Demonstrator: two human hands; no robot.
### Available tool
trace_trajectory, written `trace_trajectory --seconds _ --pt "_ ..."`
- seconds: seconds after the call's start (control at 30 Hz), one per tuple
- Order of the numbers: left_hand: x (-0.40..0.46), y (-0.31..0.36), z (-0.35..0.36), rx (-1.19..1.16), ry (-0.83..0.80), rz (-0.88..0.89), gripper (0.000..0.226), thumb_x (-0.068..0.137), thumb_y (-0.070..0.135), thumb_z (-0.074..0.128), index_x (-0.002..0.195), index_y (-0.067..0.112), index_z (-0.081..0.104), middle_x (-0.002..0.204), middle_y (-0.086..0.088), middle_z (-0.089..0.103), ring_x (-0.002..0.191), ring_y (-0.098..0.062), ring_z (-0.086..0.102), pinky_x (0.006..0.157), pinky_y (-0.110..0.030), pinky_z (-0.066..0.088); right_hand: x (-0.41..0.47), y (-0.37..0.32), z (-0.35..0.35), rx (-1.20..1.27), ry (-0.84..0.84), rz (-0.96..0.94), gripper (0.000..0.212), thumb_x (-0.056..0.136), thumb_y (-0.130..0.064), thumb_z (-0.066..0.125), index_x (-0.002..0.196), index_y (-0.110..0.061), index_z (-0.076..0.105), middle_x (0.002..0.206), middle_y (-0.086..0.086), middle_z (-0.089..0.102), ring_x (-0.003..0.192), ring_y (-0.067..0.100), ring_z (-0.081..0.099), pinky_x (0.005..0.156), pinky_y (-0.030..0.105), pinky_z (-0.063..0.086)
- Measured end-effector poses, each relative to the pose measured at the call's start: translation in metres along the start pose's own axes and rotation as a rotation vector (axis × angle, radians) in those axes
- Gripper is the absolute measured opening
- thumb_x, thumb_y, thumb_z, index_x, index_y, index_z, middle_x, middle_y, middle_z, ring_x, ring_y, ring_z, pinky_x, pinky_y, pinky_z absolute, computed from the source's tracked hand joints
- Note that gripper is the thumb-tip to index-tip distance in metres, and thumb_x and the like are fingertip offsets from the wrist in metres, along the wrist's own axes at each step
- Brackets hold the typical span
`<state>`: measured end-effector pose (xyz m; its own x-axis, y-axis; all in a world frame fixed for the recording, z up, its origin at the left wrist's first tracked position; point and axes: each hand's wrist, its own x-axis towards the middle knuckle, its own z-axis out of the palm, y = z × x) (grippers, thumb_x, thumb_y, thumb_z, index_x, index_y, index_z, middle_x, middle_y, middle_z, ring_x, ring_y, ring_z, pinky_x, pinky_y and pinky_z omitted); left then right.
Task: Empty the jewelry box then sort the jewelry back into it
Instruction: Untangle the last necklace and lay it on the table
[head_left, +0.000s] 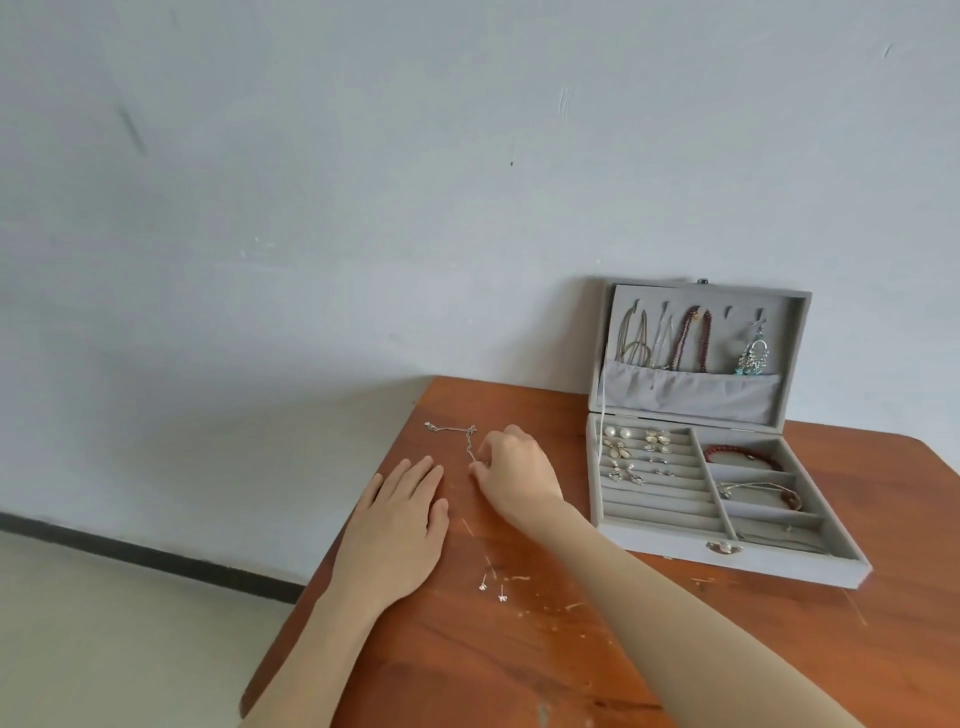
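Right hand (511, 470): fingertips pinch the near end of the silver chain (464, 436) on the table (519, 649). Left hand (397, 525): flat, fingers together, beside it.

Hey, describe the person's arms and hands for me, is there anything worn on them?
Both arms are bare as far as the picture shows, with no sleeves in view. The left hand and the right hand show no rings, watch, bracelet or gloves. The nails are too small to judge.
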<state>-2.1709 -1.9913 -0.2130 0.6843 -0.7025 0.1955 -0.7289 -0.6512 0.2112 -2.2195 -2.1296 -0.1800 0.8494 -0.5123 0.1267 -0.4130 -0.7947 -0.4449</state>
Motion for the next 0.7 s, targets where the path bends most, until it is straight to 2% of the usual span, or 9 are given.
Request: trace_trajectory --seconds 0.1,0.3,0.37,0.47,0.57,0.63,0.7 --pt "-0.001 -0.001 -0.001 -0.011 0.002 -0.009 0.049 0.099 0.038 0.017 0.146 0.025 0.019 0.155 0.01 0.015 0.143 -0.008 0.007 0.116 -0.028 0.002 0.0 -0.001 0.0 -0.024 -0.05 -0.001 0.024 0.091 -0.016 0.048 0.105 -0.001 0.06 0.114 0.015 0.053 0.107 0.033 0.052 0.092 0.041 0.045" --pt "-0.005 0.003 -0.005 -0.119 0.02 0.013 0.044 0.099 0.03 0.029 0.142 0.027 0.028 0.152 0.009 0.024 0.142 -0.009 0.014 0.116 -0.03 0.005 -0.021 0.007 -0.017 -0.028 -0.201 -0.028 0.024 0.085 -0.007 0.045 0.1 -0.002 0.064 0.108 0.016 0.063 0.103 0.033 0.058 0.089 0.038 0.049" --pt "-0.006 0.007 -0.008 -0.23 0.009 0.025 0.045 0.097 0.028 0.038 0.141 0.028 0.03 0.152 0.008 0.026 0.142 -0.009 0.014 0.117 -0.034 0.008 -0.035 0.011 -0.029 0.118 -0.228 0.022 0.023 0.084 -0.006 0.048 0.096 -0.005 0.066 0.1 0.011 0.067 0.09 0.025 0.063 0.081 0.031 0.052" --pt "-0.007 0.023 -0.018 -0.406 -0.04 0.05 0.054 0.09 0.028 0.055 0.14 0.03 0.033 0.152 0.009 0.024 0.143 -0.011 0.008 0.117 -0.042 0.012 -0.05 0.014 -0.059 0.453 -0.242 0.092 0.014 0.085 -0.004 0.055 0.093 -0.007 0.065 0.076 0.003 0.064 0.066 0.016 0.064 0.07 0.021 0.053" --pt "-0.006 0.051 -0.03 -0.486 -0.065 0.126 0.05 0.088 0.034 0.058 0.134 0.032 0.041 0.151 0.011 0.026 0.143 -0.01 0.007 0.117 -0.045 0.012 -0.058 0.016 -0.093 0.691 -0.278 0.086 0.012 0.084 0.0 0.061 0.094 -0.003 0.065 0.081 0.007 0.065 0.065 0.014 0.065 0.074 0.021 0.056" --pt "-0.004 0.069 -0.038 -0.596 -0.001 0.179 0.035 0.089 0.031 0.057 0.123 0.029 0.054 0.143 0.012 0.04 0.139 -0.004 0.018 0.115 -0.039 0.018 -0.063 0.017 -0.114 0.721 -0.278 0.067 0.011 0.083 0.0 0.063 0.09 -0.007 0.065 0.085 0.008 0.065 0.067 0.013 0.065 0.074 0.021 0.057" --pt "-0.002 0.084 -0.049 -0.693 0.059 0.204 0.02 0.089 0.026 0.057 0.108 0.025 0.065 0.126 0.01 0.057 0.126 0.004 0.037 0.106 -0.022 0.034 -0.067 0.022 -0.134 0.778 -0.26 0.065 0.014 0.082 0.004 0.062 0.083 -0.01 0.064 0.08 0.008 0.064 0.063 0.011 0.065 0.068 0.016 0.055"
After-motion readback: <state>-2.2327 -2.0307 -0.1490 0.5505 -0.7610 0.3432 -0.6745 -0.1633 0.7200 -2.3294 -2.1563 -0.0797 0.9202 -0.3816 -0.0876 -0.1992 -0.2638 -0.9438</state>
